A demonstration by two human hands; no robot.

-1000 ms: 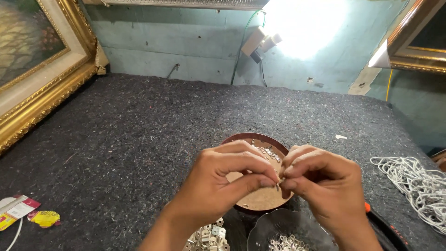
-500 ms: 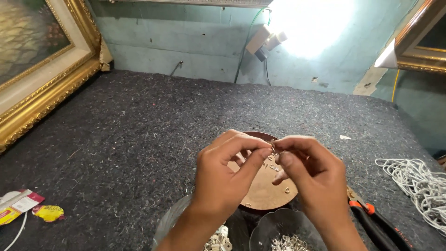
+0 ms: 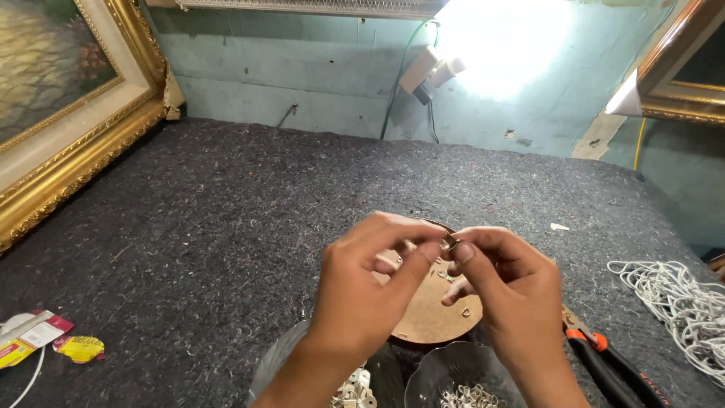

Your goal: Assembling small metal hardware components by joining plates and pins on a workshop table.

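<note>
At the bottom edge of the frame sat two glass bowls of small metal fittings, one under my left wrist and one under my right, with orange-handled pliers at lower right. Just above them my left hand and right hand met over a round brown board, fingertips of both pinched together in one grip on a small metal ring hanger held just above it. Farther off, the dark felt tabletop carried white cord at right and a gilt picture frame at upper left.
</note>
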